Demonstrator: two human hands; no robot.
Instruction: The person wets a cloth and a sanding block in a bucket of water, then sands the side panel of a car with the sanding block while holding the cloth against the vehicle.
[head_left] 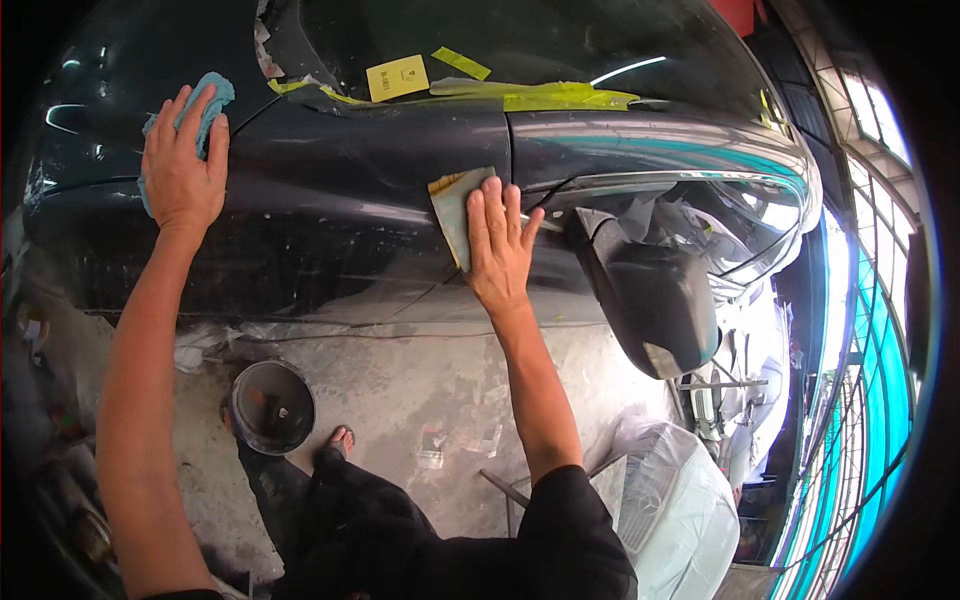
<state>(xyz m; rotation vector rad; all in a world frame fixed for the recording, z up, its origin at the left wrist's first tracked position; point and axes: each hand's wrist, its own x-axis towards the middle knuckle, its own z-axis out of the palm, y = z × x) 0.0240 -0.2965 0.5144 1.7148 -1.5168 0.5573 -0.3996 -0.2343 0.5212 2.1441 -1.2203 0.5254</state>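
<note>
My left hand [187, 165] presses a crumpled blue cloth [219, 90] against the dark car body [330, 160] at the left. Its fingers lie over the cloth, which shows above the fingertips and along the side of the wrist. Near the middle, my right hand [503, 240] holds a folded sheet of sandpaper [452, 218] flat on the panel, just left of the side mirror [655, 300]. The sheet is greyish with a brown upper edge. Part of it is hidden under my fingers and palm.
A yellow card [397, 78] lies by the window glass, with yellow-green masking tape [570, 97] along its edge. A dark bucket [272, 407] stands on the concrete floor [400, 460] near my feet. Something wrapped in translucent plastic [680, 510] stands at lower right.
</note>
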